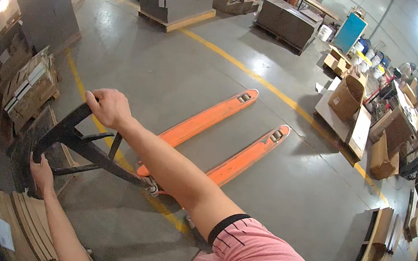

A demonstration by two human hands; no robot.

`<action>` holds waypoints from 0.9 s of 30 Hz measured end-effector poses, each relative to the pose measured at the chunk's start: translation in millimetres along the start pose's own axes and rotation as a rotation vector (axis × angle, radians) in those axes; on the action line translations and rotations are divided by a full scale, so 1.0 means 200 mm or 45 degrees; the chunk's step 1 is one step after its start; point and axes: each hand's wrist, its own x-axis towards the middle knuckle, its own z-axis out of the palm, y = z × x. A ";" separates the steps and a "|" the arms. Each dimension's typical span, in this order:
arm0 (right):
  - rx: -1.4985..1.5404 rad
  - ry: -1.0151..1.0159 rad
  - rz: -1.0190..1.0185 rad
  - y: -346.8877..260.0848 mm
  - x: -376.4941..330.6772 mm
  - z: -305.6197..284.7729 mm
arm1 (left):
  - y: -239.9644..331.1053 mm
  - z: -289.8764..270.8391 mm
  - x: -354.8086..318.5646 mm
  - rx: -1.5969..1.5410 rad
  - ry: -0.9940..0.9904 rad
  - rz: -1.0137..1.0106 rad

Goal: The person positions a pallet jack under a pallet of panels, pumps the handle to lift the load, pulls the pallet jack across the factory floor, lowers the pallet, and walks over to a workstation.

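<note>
Hands both closed on black pallet-jack handle (67,134), left hand (40,171) low, right hand (109,107) high, orange forks (225,133) empty

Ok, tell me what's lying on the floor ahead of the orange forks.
Nothing visible. Both hands, left hand and right hand, grip the black handle, and the grey floor ahead of the orange forks is bare up to the yellow line.

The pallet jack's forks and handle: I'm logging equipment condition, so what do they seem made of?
The forks look like steel under glossy orange paint, flat and rigid with small rollers near the tips. The handle, gripped by the left hand and right hand, seems to be black painted metal tubing, though a rubber coating can't be excluded. Wear is too small to judge.
</note>
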 end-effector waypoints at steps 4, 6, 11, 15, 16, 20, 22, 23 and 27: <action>-0.023 -0.011 0.034 0.18 0.35 0.13 | 0.12 0.29 0.44 -0.126 -0.153 -0.075; -0.027 -0.006 0.051 0.23 0.52 0.20 | 0.11 0.45 0.71 -0.138 -0.120 0.042; -0.002 0.053 0.101 0.40 1.01 0.35 | 0.22 0.82 1.36 -0.103 -0.238 0.293; -0.122 0.254 0.052 0.65 1.37 0.39 | 0.51 1.26 1.70 -0.118 -0.156 0.334; -0.177 0.317 0.009 0.66 1.45 0.41 | 0.56 1.33 1.81 -0.030 -0.057 0.381; -0.241 0.469 0.010 0.76 1.69 0.46 | 0.73 1.68 2.17 -0.155 -0.279 0.594; -0.306 0.537 0.112 0.80 1.79 0.48 | 0.80 1.86 2.39 -0.281 -0.419 0.749; -0.294 0.544 0.103 0.84 1.86 0.47 | 0.88 1.97 2.41 -0.446 -0.406 0.647; -0.476 0.755 0.215 1.05 2.15 0.40 | 1.28 2.24 2.50 -0.473 -0.499 0.860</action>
